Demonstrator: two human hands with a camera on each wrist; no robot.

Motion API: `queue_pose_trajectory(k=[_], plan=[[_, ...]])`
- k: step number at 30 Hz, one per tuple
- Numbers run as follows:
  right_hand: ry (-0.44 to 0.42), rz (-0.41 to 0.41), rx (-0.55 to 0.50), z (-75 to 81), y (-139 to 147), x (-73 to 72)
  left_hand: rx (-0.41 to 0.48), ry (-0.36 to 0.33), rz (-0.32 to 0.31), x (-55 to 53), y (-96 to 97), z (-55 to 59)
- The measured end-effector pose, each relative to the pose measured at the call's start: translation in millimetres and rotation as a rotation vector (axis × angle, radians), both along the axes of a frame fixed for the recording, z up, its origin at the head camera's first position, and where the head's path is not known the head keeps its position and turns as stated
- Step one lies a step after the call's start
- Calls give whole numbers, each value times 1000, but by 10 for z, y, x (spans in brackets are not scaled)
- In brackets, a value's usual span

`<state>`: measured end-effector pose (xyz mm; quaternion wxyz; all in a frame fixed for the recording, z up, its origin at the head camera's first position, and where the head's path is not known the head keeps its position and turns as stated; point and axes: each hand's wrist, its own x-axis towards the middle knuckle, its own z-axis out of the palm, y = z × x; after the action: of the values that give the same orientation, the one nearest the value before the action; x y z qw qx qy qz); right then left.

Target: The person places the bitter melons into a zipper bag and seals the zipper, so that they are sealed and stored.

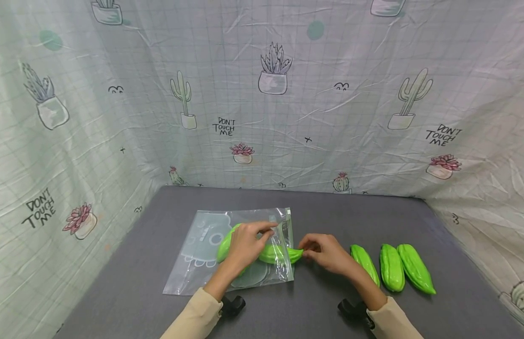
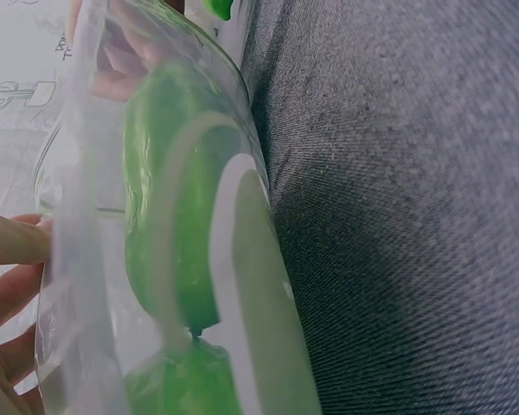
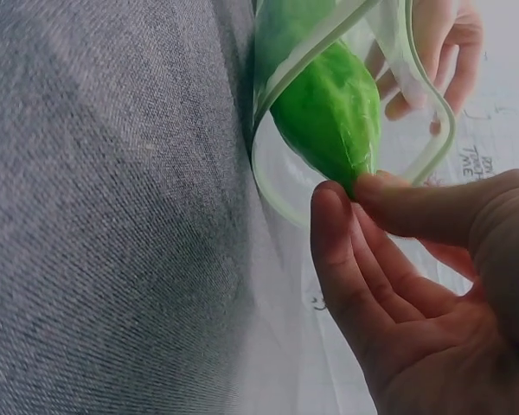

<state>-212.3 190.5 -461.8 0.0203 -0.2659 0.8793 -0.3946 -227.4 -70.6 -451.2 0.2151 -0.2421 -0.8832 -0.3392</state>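
A clear zip bag [image 1: 194, 278] with pale printed shapes lies on the table, its mouth facing right. Inside it are green bitter melons; one [image 1: 228, 242] is toward the left, while another [image 1: 272, 254] reaches out through the mouth. My right hand [image 1: 327, 252] pinches this one's pointed tip between thumb and fingertips, just outside the opening. In the right wrist view, the melon's body [image 3: 329, 108] shows within the bag's rounded, gaping rim. My left hand [image 1: 249, 240] holds the bag's upper film near the mouth, thumb and fingers at the plastic.
To the right, three more bitter melons lie on the table: one [image 1: 364, 263] beside my right forearm, then a pair [image 1: 391, 267] close together. A patterned cloth [image 1: 262, 108] hangs behind the grey tabletop [image 1: 329, 216] and along its sides.
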Motion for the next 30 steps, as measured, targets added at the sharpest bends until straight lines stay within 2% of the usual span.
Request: queue_pose_trajectory(k=[11, 17, 24, 30], plan=[[-13, -17, -33, -23, -39, 6, 3, 30, 10, -10, 6, -13], [1, -41, -39, -38, -60, 14, 7, 28, -1, -17, 11, -9], [-32, -66, -54, -28, -102, 32, 6, 24, -6, -21, 14, -13], [-38, -48, -46, -41, -121, 27, 0, 25, 5, -18, 11, -18]])
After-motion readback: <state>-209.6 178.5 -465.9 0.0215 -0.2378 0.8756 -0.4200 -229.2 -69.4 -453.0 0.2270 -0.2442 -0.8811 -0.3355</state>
